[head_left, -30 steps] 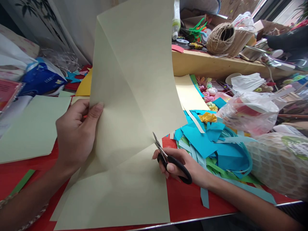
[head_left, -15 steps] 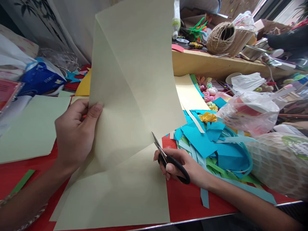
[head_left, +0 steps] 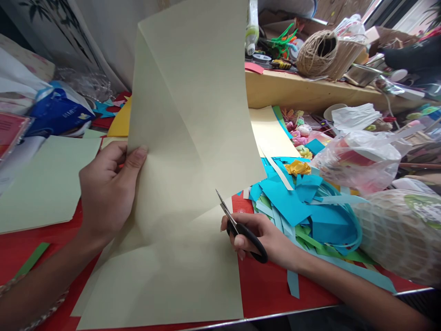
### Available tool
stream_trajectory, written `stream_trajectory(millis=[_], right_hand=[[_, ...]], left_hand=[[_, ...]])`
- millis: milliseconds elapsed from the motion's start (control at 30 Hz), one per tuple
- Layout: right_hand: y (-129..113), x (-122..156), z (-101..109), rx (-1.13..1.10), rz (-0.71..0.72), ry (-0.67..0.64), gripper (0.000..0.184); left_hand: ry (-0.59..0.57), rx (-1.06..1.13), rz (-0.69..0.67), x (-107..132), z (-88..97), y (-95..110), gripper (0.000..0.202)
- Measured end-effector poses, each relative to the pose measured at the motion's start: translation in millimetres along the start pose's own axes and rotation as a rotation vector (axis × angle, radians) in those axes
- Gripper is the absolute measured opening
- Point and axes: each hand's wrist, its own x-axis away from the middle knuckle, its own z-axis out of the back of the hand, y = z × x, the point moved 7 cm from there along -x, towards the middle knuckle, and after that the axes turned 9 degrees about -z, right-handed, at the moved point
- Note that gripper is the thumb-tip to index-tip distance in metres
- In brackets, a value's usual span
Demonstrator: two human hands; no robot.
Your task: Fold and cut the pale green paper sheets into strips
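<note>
A large pale cream sheet of paper [head_left: 196, 105] with a diagonal crease stands raised in front of me. My left hand [head_left: 112, 184] pinches its left edge between thumb and fingers. In my right hand [head_left: 255, 234] are black-handled scissors [head_left: 250, 239], fingers through the loops, blades pointing up and left. The blade tips are at the sheet's lower part, and the blades look nearly closed. Beneath the raised sheet, more pale paper [head_left: 193, 285] lies flat on the red table surface [head_left: 272, 289].
Blue and green paper scraps [head_left: 292, 202] lie heaped at the right, beside a clear plastic bag [head_left: 365, 156] and a net-wrapped bundle [head_left: 399, 230]. Pale green sheets [head_left: 44, 184] and a blue packet [head_left: 60, 110] are on the left. A shelf [head_left: 303, 92] holds a twine roll [head_left: 315, 55].
The scissors have tilted slightly, their handle shifting a little left and their blades drawing closer together. My left hand and the raised sheet stay almost in place.
</note>
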Motion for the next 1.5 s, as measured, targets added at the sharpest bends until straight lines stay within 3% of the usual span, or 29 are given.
stream_trajectory(millis=[233,500,800,1067,1500], right_hand=[[3.3,0.0,-0.8,-0.023,-0.041,0.014,0.034],[0.5,-0.4,0.5,-0.034,-0.031,0.052,0.042],[0.9,-0.6,1.5,-0.056,-0.010,0.063,0.033],[-0.9,-0.5,3.7,-0.063,0.011,0.093,0.037],[1.6,-0.8,5.4,-0.058,0.010,0.114,0.035]], left_hand=[[-0.014,-0.004,0.046,0.2,-0.2,-3.0,0.017],[-0.076,0.041,0.094,3.8,-5.9,-4.6,0.017],[-0.099,0.047,0.117,7.0,-8.1,-6.3,0.015],[-0.182,0.010,0.142,13.1,-15.2,-2.5,0.019],[-0.182,-0.034,0.147,13.6,-14.4,-3.4,0.022]])
